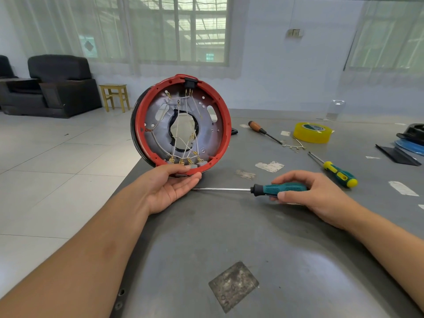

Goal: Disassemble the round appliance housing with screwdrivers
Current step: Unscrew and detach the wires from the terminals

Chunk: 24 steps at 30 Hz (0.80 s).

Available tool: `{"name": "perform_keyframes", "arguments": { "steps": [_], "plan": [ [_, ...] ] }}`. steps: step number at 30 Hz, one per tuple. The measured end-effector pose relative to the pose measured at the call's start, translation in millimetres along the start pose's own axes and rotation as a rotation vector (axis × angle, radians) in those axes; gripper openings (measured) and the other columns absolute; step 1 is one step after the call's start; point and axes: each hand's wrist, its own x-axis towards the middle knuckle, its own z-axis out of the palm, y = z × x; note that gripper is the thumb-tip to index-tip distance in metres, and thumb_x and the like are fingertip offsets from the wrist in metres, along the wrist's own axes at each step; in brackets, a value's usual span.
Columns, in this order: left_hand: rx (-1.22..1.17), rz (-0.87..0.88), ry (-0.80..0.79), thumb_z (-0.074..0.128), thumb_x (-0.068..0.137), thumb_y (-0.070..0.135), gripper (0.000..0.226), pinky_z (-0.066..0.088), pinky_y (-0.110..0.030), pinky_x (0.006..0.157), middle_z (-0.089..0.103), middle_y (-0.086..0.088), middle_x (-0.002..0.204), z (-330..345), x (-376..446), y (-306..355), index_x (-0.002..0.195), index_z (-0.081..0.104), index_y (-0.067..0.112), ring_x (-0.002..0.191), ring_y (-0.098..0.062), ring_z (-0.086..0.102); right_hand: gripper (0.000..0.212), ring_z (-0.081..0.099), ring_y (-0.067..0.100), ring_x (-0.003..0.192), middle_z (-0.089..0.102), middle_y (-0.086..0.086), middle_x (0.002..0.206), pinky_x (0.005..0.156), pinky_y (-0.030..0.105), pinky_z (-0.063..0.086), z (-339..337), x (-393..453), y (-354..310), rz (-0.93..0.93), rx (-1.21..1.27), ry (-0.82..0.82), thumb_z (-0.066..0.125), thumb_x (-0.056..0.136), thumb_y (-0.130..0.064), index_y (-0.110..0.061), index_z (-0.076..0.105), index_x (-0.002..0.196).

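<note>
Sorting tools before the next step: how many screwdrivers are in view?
3: teal screwdriver under the right hand; yellow-green screwdriver beyond it; wooden-handled screwdriver beside the tape roll.

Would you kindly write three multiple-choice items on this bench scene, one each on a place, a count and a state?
1. Where is the yellow tape roll?
A. on the stool
B. on the table, far right
C. in the left hand

2. How many screwdrivers are visible?
A. one
B. two
C. three

3. How is the round housing positioned?
A. flat on the table
B. stood on edge
C. on the floor

Answers: 1 B, it lies on the grey table. 2 C, the right hand grips the teal screwdriver; two more lie beyond. 3 B, the left hand holds its lower rim.
</note>
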Motion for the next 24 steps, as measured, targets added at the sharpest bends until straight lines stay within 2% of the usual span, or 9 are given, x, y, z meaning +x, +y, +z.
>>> {"name": "perform_keyframes", "arguments": {
  "steps": [2, 5, 8, 11, 13, 15, 20, 24],
  "plan": [
    [0.036, -0.009, -0.017, 0.066, 0.094, -0.006, 0.015, 0.067, -0.040, 0.071, 0.075, -0.032, 0.111, 1, -1, -1, 0.107, 0.070, -0.008, 0.094, -0.035, 0.080, 0.028, 0.071, 0.001, 0.091, 0.077, -0.017, 0.097, 0.077, 0.009, 0.051, 2, -2, -1, -0.069, -0.345, 0.030, 0.088, 0.078, -0.027, -0.045, 0.075, 0.095],
    [0.066, -0.017, -0.030, 0.066, 0.093, -0.007, 0.013, 0.067, -0.039, 0.069, 0.075, -0.032, 0.110, 2, -3, -2, 0.106, 0.070, -0.008, 0.094, -0.035, 0.080, 0.026, 0.068, -0.004, 0.092, 0.074, -0.026, 0.095, 0.077, 0.005, 0.046, 8, -6, 1, -0.218, -0.481, 0.047, 0.086, 0.082, -0.025, -0.045, 0.075, 0.093],
    [0.087, -0.024, -0.038, 0.066, 0.094, -0.008, 0.012, 0.067, -0.039, 0.068, 0.076, -0.031, 0.108, 2, -2, -2, 0.105, 0.070, -0.007, 0.094, -0.036, 0.080, 0.027, 0.066, -0.005, 0.096, 0.071, -0.030, 0.097, 0.080, 0.005, 0.045, 10, -8, 0, -0.259, -0.570, 0.012, 0.081, 0.087, -0.023, -0.045, 0.070, 0.099],
    [0.097, -0.025, -0.042, 0.065, 0.094, -0.008, 0.009, 0.067, -0.040, 0.067, 0.076, -0.031, 0.106, 3, -2, -3, 0.102, 0.071, -0.007, 0.091, -0.035, 0.080, 0.016, 0.062, -0.001, 0.100, 0.069, -0.026, 0.100, 0.086, 0.018, 0.047, 16, -5, -4, -0.304, -0.744, 0.021, 0.072, 0.091, -0.035, -0.043, 0.069, 0.105],
    [0.093, -0.023, -0.038, 0.065, 0.094, -0.009, 0.008, 0.067, -0.040, 0.067, 0.076, -0.030, 0.105, 3, -2, -3, 0.100, 0.071, -0.007, 0.090, -0.035, 0.080, 0.016, 0.061, 0.007, 0.106, 0.069, -0.019, 0.107, 0.094, 0.030, 0.047, 26, -1, -8, -0.403, -0.863, 0.106, 0.067, 0.094, -0.041, -0.034, 0.071, 0.108],
    [0.094, -0.021, -0.039, 0.066, 0.094, -0.009, 0.008, 0.067, -0.041, 0.067, 0.077, -0.030, 0.104, 3, -1, -3, 0.099, 0.071, -0.007, 0.090, -0.036, 0.080, 0.018, 0.063, 0.017, 0.107, 0.071, -0.009, 0.108, 0.095, 0.037, 0.048, 44, 7, -13, -0.509, -0.921, 0.206, 0.066, 0.097, -0.039, -0.026, 0.073, 0.107],
    [0.091, -0.019, -0.044, 0.065, 0.094, -0.008, 0.009, 0.067, -0.040, 0.066, 0.076, -0.031, 0.105, 2, -1, -4, 0.101, 0.071, -0.008, 0.089, -0.035, 0.081, 0.023, 0.065, 0.021, 0.099, 0.072, -0.005, 0.103, 0.086, 0.040, 0.048, 99, 36, -29, -0.590, -0.914, 0.343, 0.062, 0.098, -0.040, -0.022, 0.074, 0.107],
    [0.089, -0.015, -0.052, 0.065, 0.094, -0.009, 0.015, 0.067, -0.038, 0.065, 0.076, -0.031, 0.104, 2, -1, -4, 0.108, 0.070, -0.009, 0.088, -0.035, 0.081, 0.021, 0.063, 0.018, 0.100, 0.070, -0.005, 0.106, 0.089, 0.039, 0.048, 125, 63, -41, -0.546, -0.779, 0.431, 0.060, 0.100, -0.037, -0.024, 0.073, 0.110]
  ]
}}
